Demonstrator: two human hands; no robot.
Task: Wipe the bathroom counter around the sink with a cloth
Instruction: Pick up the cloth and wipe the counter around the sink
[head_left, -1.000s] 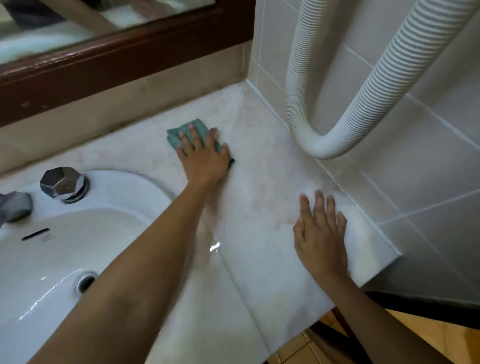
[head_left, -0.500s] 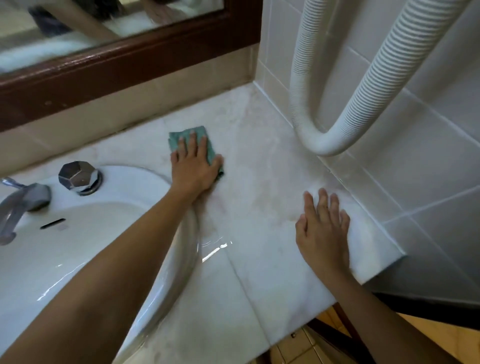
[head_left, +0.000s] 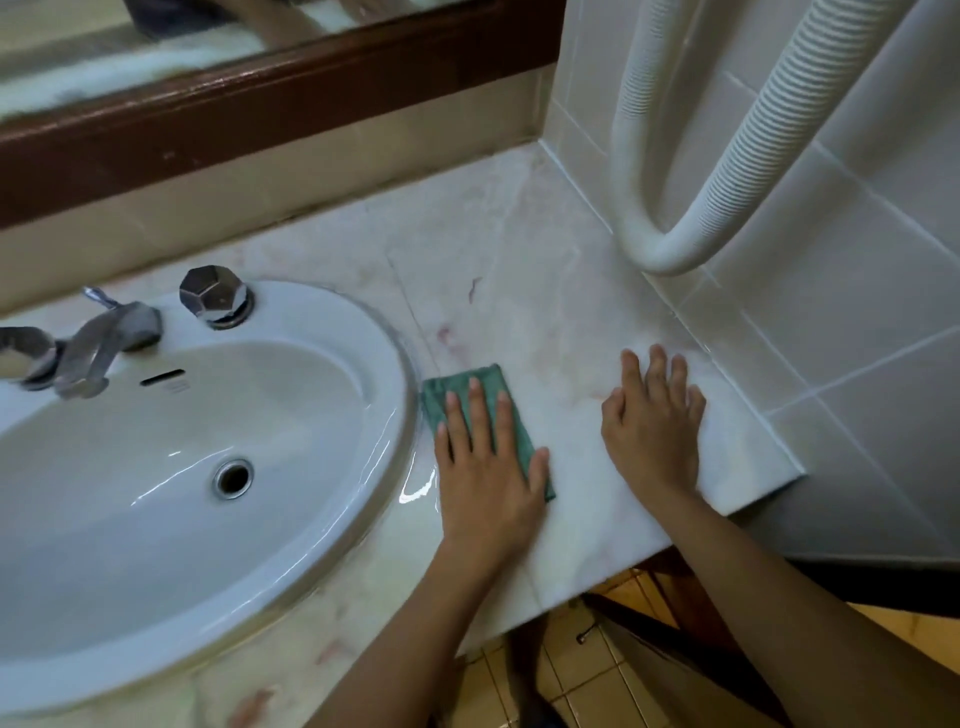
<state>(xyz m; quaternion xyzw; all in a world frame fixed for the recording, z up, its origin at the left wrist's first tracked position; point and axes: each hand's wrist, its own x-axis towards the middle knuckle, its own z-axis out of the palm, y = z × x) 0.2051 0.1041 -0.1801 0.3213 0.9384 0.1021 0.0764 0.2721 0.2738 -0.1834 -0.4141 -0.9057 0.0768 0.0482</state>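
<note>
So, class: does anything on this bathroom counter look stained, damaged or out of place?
Yes. Reddish smears mark the marble counter just beyond the green cloth under the left hand, beside the sink. Similar blotches show near the counter's front edge.

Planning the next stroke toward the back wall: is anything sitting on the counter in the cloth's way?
Nothing visible: the counter behind the cloth is bare. The white hose hangs rightward.
</note>
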